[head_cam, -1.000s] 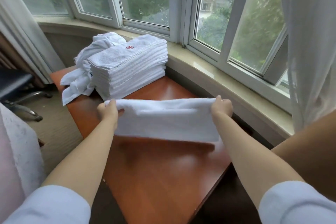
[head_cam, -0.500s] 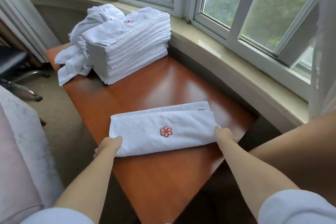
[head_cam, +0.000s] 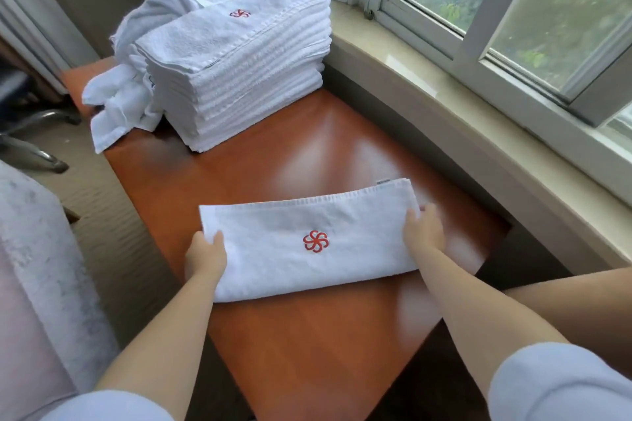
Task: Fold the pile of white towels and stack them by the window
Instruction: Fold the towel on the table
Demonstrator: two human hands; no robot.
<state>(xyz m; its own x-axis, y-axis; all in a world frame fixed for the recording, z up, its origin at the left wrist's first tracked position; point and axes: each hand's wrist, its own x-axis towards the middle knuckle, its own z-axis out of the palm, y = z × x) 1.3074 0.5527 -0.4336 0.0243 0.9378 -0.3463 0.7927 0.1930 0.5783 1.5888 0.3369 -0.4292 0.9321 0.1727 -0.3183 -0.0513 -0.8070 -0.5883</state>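
A white towel [head_cam: 287, 249] with a red pinwheel logo lies flat on the brown table [head_cam: 307, 345], folded into a long strip. My left hand [head_cam: 205, 255] grips its left end, thumb on top. My right hand [head_cam: 424, 232] rests on its right end, fingers curled over the edge. A tall stack of folded white towels [head_cam: 239, 68] stands at the table's far end, close to the window sill. Behind and left of the stack lies a crumpled pile of unfolded white towels [head_cam: 136, 79].
The stone window sill [head_cam: 461, 113] runs along the right side, under the window frames [head_cam: 478, 27]. A chair base [head_cam: 30, 137] stands on the carpet at the left. Pale fabric [head_cam: 44, 267] hangs at the near left.
The towel was held up in the air a second ago; it now lies flat on the table, logo up. Both hands have shifted from its near corners onto its ends.
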